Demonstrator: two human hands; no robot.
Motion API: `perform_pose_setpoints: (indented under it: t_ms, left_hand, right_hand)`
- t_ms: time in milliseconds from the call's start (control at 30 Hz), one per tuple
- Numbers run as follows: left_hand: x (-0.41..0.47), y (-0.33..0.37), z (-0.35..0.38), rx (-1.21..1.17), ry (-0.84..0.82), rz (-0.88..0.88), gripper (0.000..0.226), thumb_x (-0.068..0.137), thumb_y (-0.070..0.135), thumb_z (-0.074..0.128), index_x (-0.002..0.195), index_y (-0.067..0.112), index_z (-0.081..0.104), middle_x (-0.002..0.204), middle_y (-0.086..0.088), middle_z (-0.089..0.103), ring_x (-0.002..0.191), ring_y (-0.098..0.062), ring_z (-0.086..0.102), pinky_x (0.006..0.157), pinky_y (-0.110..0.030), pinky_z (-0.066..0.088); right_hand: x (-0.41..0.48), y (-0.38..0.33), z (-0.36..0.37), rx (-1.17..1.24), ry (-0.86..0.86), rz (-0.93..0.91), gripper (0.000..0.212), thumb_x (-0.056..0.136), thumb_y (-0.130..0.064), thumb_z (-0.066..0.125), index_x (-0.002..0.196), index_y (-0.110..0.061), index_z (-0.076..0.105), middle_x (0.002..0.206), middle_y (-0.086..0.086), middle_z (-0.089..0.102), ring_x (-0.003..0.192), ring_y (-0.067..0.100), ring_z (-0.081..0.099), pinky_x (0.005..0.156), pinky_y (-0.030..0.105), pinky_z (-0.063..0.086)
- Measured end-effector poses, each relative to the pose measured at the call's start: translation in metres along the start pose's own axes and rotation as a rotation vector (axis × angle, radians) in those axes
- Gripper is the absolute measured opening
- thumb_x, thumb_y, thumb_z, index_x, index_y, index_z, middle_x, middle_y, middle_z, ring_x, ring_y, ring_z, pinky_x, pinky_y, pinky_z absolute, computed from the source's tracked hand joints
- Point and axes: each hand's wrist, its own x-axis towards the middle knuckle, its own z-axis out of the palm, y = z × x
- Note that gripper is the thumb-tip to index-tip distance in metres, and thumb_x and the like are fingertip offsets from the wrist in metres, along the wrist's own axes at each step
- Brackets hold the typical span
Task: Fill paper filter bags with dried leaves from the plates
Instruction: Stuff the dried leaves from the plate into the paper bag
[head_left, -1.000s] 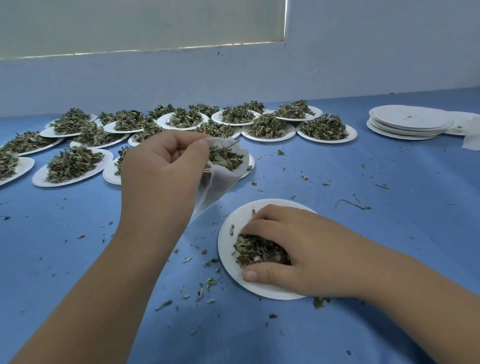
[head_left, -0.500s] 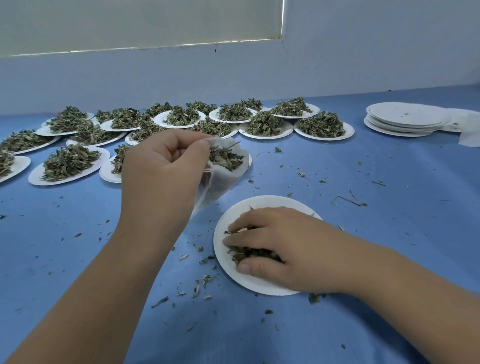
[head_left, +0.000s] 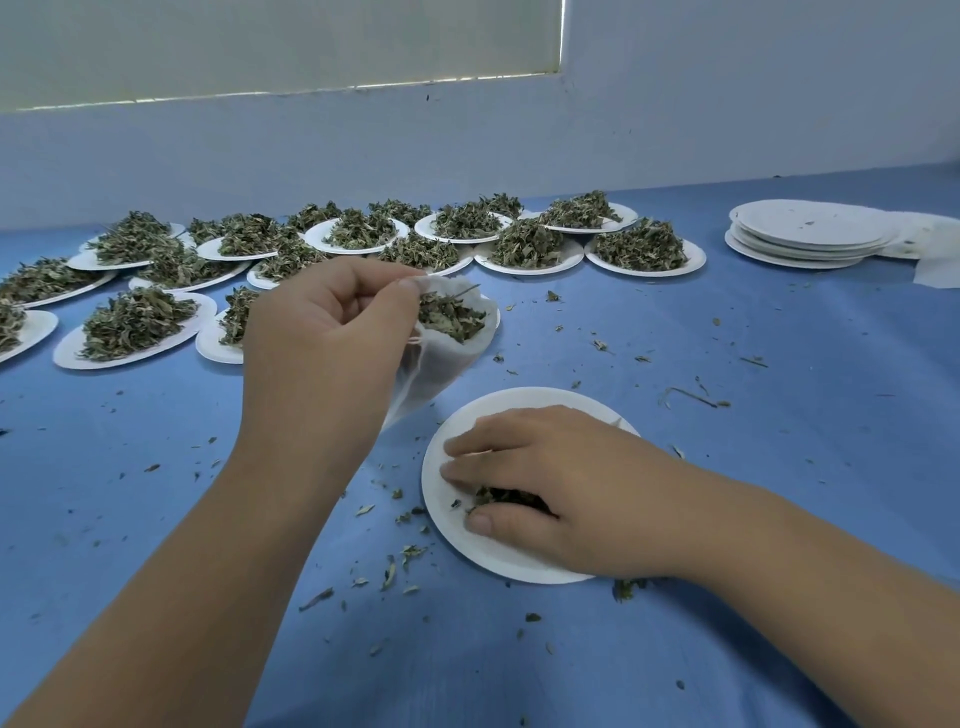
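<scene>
— Biggest first?
— Blue cloth-covered table (head_left: 779, 338), littered with leaf crumbs. Far left, crowded white paper plates heaped with dried green leaves (head_left: 135, 322); far right, a stack of empty white paper plates (head_left: 810, 234).
— Nearer in?
— Round white paper plate (head_left: 467, 545) near centre, under the right hand (head_left: 561, 493), fingers and thumb curled round a small clump of dried leaves (head_left: 498, 496). Just left, raised, the left hand (head_left: 332, 338), pinching the rim of a white paper filter bag (head_left: 441, 369), mouth agape, partly filled.

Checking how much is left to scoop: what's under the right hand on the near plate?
A small clump of dried leaves shows under the curled right hand on the near plate. Whatever more lies beneath the palm is covered.
</scene>
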Motion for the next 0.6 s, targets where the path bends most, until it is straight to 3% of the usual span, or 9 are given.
perform_pose_setpoints:
  t_ms: [167, 333, 500, 600]
  left_hand:
    - [-0.001, 0.0, 0.0, 0.032, -0.009, 0.004, 0.019, 0.088, 0.013, 0.065, 0.077, 0.026, 0.073, 0.047, 0.013, 0.052, 0.04, -0.003, 0.039, 0.043, -0.014, 0.033]
    - [-0.002, 0.001, 0.0, 0.034, -0.006, 0.008, 0.022, 0.088, 0.011, 0.063, 0.076, 0.028, 0.072, 0.047, 0.013, 0.053, 0.039, -0.003, 0.04, 0.042, -0.013, 0.033]
    - [-0.001, 0.0, 0.0, 0.033, -0.007, 0.0, 0.02, 0.089, 0.011, 0.063, 0.078, 0.025, 0.072, 0.046, 0.013, 0.052, 0.038, -0.003, 0.039, 0.042, -0.013, 0.033]
    - [-0.001, 0.0, -0.001, 0.051, -0.007, -0.001, 0.019, 0.088, 0.013, 0.064, 0.078, 0.026, 0.073, 0.048, 0.012, 0.054, 0.039, -0.003, 0.04, 0.042, -0.014, 0.033]
  right_hand:
    - [-0.007, -0.001, -0.006, 0.036, 0.027, -0.003, 0.028, 0.096, -0.034, 0.05, 0.117, -0.026, 0.066, 0.116, -0.012, 0.06, 0.108, 0.006, 0.049, 0.094, 0.03, 0.039]
    - [-0.008, -0.005, -0.006, 0.073, 0.042, -0.09, 0.033, 0.095, -0.025, 0.054, 0.126, -0.026, 0.063, 0.131, -0.007, 0.056, 0.115, 0.01, 0.05, 0.095, 0.034, 0.04]
    - [-0.009, -0.001, -0.006, 0.077, 0.029, -0.104, 0.024, 0.095, -0.021, 0.057, 0.113, -0.02, 0.072, 0.117, -0.007, 0.066, 0.119, 0.011, 0.052, 0.097, 0.033, 0.04]
    - [-0.017, 0.005, -0.015, 0.161, 0.112, -0.015, 0.02, 0.091, -0.025, 0.062, 0.108, -0.023, 0.074, 0.116, -0.011, 0.064, 0.118, 0.003, 0.048, 0.098, 0.022, 0.037]
